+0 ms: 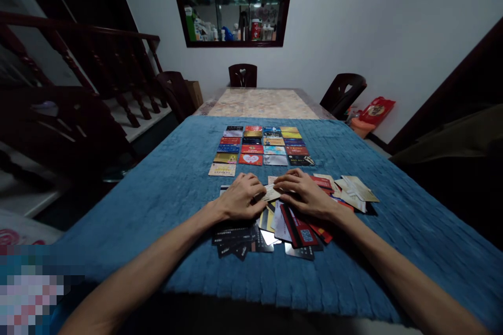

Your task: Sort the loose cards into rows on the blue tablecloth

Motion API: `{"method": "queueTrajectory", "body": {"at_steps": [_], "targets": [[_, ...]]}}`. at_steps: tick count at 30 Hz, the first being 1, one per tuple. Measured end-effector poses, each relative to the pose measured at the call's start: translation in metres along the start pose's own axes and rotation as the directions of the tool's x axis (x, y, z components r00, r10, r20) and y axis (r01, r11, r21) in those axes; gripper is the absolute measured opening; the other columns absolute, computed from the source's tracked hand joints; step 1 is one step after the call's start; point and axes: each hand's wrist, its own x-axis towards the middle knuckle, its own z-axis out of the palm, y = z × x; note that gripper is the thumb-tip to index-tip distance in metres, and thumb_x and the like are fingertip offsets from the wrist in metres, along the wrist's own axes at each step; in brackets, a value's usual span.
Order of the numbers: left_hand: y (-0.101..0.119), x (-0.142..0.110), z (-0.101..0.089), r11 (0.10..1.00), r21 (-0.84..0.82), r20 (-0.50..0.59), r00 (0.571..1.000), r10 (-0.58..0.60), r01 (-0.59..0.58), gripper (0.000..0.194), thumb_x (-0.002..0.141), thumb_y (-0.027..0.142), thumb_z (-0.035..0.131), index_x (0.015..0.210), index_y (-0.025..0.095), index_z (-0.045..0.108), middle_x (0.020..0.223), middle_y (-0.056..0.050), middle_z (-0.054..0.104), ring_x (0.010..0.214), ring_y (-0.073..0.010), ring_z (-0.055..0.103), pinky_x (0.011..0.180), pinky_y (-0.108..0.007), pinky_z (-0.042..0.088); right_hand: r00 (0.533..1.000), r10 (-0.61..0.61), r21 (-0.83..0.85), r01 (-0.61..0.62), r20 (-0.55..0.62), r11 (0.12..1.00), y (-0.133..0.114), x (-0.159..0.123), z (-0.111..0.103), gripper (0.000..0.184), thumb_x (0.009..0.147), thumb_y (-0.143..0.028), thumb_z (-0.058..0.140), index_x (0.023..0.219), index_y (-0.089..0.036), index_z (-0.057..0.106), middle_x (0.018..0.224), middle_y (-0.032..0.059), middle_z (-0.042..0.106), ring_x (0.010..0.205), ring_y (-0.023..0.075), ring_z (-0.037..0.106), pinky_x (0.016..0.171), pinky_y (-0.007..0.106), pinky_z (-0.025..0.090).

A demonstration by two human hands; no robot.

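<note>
A pale cream card (272, 193) lies tilted between my two hands, over a loose heap of cards. My left hand (241, 197) has its fingers curled at the card's left end. From the other side, the fingertips and thumb of my right hand (304, 193) close on its right end. Under and around them spread black cards (233, 238), a red card with a QR code (301, 230) and a yellow card (268, 217). Beyond my hands, several cards lie in neat rows, with a cream card (222, 169) alone in the nearest row.
A blue cloth (157, 204) covers the near part of the table, with a patterned tabletop (267, 101) beyond. Gold cards (357, 191) sit at the heap's right. Dark chairs (242, 75) stand around the table. A stair railing (78, 28) runs along the left.
</note>
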Motion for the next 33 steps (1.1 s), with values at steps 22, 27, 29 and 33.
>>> {"method": "queueTrajectory", "body": {"at_steps": [22,27,29,33], "targets": [[-0.021,0.002,0.002,0.952,-0.252,-0.124,0.970,-0.211,0.175,0.025,0.090,0.014,0.049,0.105,0.016,0.069,0.095,-0.008,0.072,0.088,-0.0192,0.063,0.081,-0.033,0.051,0.964,0.164,0.042,-0.158,-0.211,0.986,0.009,0.007,0.014,0.025,0.091,-0.015,0.054,0.110,-0.022,0.069,0.090,0.0083,0.065,0.087,0.0223,0.058,0.075,0.034,0.048],[-0.021,0.003,0.003,0.939,-0.281,-0.121,0.964,-0.238,0.196,0.026,0.089,0.013,0.050,0.107,0.016,0.069,0.096,-0.007,0.071,0.089,-0.0186,0.064,0.083,-0.033,0.052,0.963,0.178,0.039,-0.173,-0.203,0.984,0.011,0.007,0.016,0.027,0.088,-0.014,0.056,0.111,-0.022,0.067,0.091,0.0080,0.065,0.087,0.0225,0.059,0.074,0.034,0.047],[-0.021,0.003,0.003,0.937,-0.288,-0.127,0.961,-0.244,0.200,0.026,0.088,0.013,0.051,0.105,0.016,0.070,0.095,-0.007,0.071,0.089,-0.0185,0.064,0.083,-0.033,0.052,0.963,0.176,0.038,-0.172,-0.202,0.984,0.011,0.007,0.016,0.028,0.088,-0.014,0.055,0.112,-0.022,0.067,0.090,0.0078,0.066,0.087,0.0224,0.059,0.075,0.034,0.047],[-0.021,0.002,0.004,0.934,-0.301,-0.152,0.958,-0.244,0.190,0.023,0.087,0.012,0.052,0.100,0.016,0.071,0.093,-0.007,0.071,0.087,-0.0181,0.064,0.082,-0.033,0.052,0.964,0.175,0.038,-0.171,-0.202,0.985,0.010,0.007,0.015,0.027,0.089,-0.014,0.055,0.111,-0.022,0.067,0.089,0.0080,0.066,0.087,0.0226,0.059,0.074,0.034,0.047]]}}
